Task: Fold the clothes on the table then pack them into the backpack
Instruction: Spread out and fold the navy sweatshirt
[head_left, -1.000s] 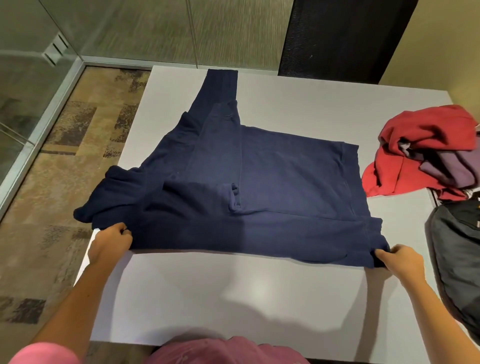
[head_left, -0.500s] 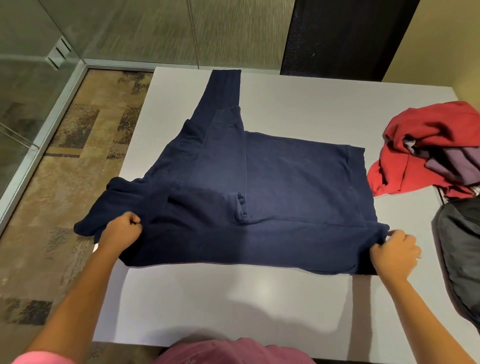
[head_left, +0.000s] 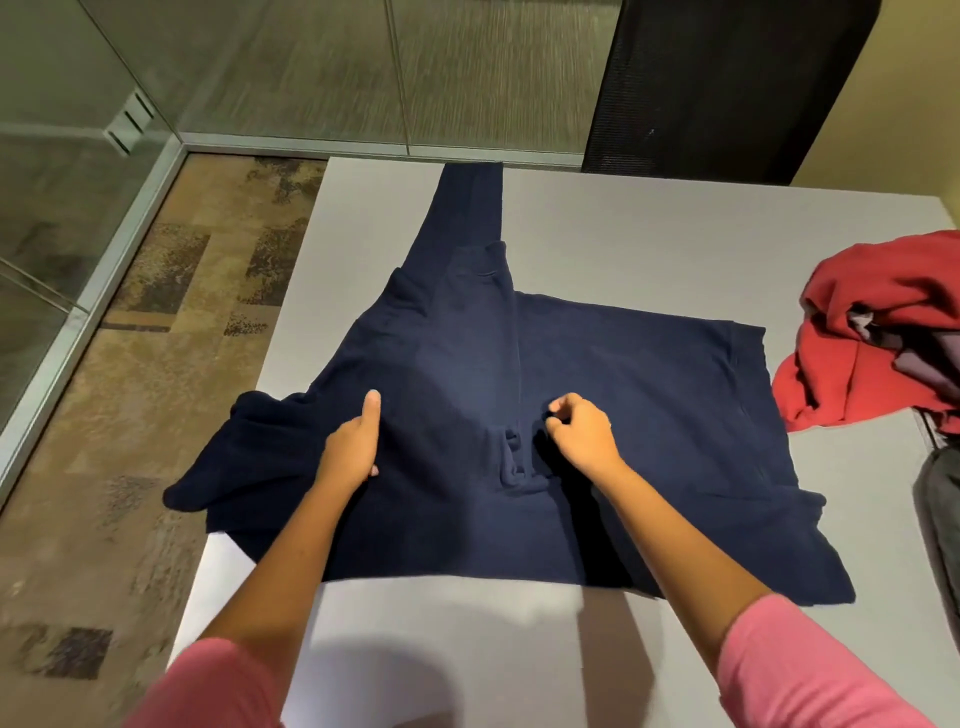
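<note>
1. the navy sweatshirt (head_left: 597, 415) lies spread flat on the grey table (head_left: 649, 234), its body across the table's middle, one sleeve running toward the table's far edge and another part drooping over the table's left edge.
2. the near side of the sweatshirt is already turned over onto its body, leaving a straight folded edge toward the table's near edge. a small bunched wrinkle sits in the middle of the sweatshirt.
3. the left hand (head_left: 353, 447) rests on the sweatshirt left of that wrinkle, thumb stretched out along the cloth; its other fingers are hidden, so i cannot tell whether they grip anything.
4. the right hand (head_left: 584, 434) sits just right of the wrinkle, fingers curled in; it seems to pinch a bit of cloth, though that is not certain.
5. the step in hand looks like smoothing the first fold. the next move likely calls for flattening the wrinkle, then bringing in the far sleeve and the hanging part.
6. the red garment (head_left: 862, 332) is heaped at the table's right edge, unfolded, and the dark backpack (head_left: 940, 514) lies just nearer than it.
</note>
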